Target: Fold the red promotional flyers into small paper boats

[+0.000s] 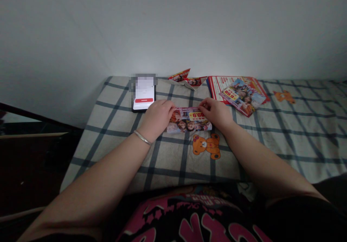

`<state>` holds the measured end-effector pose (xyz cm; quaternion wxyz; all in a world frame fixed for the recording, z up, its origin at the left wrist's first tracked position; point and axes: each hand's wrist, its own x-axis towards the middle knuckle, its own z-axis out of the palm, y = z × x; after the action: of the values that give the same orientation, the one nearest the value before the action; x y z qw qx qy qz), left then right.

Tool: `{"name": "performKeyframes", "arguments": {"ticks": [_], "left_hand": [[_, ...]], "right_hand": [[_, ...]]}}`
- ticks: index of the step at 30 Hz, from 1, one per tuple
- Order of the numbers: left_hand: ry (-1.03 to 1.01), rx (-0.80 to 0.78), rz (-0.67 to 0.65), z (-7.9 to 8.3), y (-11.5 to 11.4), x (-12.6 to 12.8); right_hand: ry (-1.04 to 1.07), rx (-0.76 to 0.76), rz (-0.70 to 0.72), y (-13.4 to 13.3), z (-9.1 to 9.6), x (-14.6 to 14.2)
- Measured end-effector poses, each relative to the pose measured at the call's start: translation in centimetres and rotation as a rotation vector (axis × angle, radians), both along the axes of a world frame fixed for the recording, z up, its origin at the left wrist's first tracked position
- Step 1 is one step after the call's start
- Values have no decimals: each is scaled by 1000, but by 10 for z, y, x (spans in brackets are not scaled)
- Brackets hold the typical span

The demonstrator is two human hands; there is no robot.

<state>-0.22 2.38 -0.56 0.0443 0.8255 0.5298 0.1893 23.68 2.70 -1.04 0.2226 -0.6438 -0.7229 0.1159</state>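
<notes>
A printed flyer [189,121] with a yellow price patch lies on the checked sheet, its far edge seemingly folded or curled. My left hand [161,115] pinches its far left corner, and a silver bangle circles that wrist. At the far right corner, my right hand [215,113] has thumb and fingers closed on the paper. Beyond the flyer lie small folded paper pieces [193,82] in red print. To the right, a loose flyer [242,95] rests across a stack of red-edged leaflets [215,86].
A phone [143,97] with a lit screen lies just beyond my left hand. The checked bedsheet [173,159] bears bear prints and ends at the left, above a dark floor area [32,169]. A pale wall [173,29] rises along the far side.
</notes>
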Motion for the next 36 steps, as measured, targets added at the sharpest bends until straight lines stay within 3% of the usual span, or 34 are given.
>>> {"name": "performKeyframes", "arguments": {"ticks": [10, 24, 29, 36], "left_hand": [[172, 45, -4, 2, 0, 2], [329, 150, 13, 7, -9, 5], [333, 182, -66, 7, -9, 5], [409, 107, -160, 15, -10, 6]], "right_hand": [[-164, -91, 2, -1, 9, -3], [-145, -85, 14, -2, 8, -1], [-107, -51, 139, 3, 5, 3], [-71, -118, 152, 6, 8, 6]]}}
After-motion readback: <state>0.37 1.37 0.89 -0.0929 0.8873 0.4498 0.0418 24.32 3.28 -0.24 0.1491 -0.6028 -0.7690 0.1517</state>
